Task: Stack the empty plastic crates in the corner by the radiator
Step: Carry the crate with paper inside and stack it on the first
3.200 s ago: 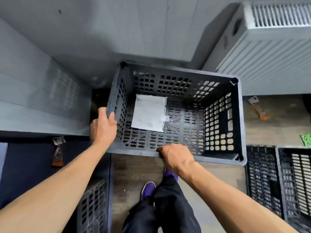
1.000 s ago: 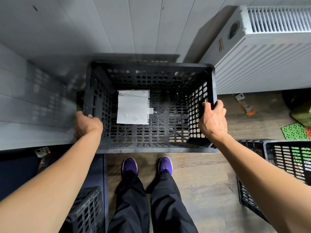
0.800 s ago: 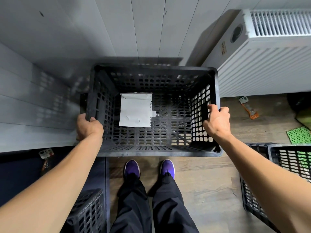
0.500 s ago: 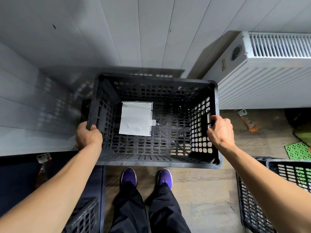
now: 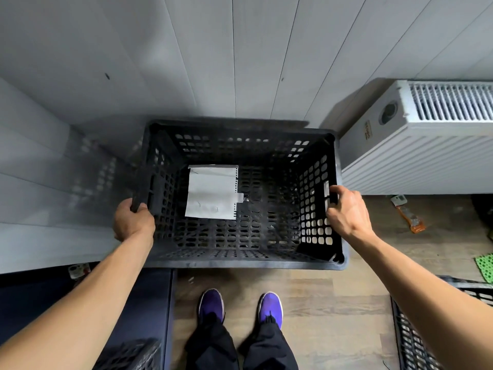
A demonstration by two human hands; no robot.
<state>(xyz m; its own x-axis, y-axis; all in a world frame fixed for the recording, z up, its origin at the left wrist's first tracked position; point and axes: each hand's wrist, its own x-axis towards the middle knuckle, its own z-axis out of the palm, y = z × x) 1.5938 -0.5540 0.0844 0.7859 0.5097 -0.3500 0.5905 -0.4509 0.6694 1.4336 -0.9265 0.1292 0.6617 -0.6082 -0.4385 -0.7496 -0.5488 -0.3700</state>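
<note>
**Fingers on both rims, first crate going into the corner**

Fingers [image 5: 336, 193] of my right hand [image 5: 348, 212] hook over the crate's right rim at the handle slot, clamped on it; the left hand [image 5: 132, 222] is closed round the left rim, its fingers [image 5: 136, 207] curled over the top edge. So I have the crate [image 5: 240, 263] held by both short sides.

It sits in the corner, its far wall close to the panelled wall [image 5: 213, 62], its left side near the side wall and its right side just beside the radiator [image 5: 416, 156]. Whether its base is on the floor [image 5: 320, 303] or a little above it, I cannot tell. A sheet of paper [image 5: 212, 192] lies on its bottom; otherwise it looks empty.

I judge the task to be at an early stage: this crate looks like the base of the stack, and I see nothing under it or in it. At least two more crates are left, one [image 5: 416, 340] at the lower right edge and another [image 5: 133, 355] at the lower left, both only partly in view. What remains is letting go here, then fetching those and nesting them on top.
</note>
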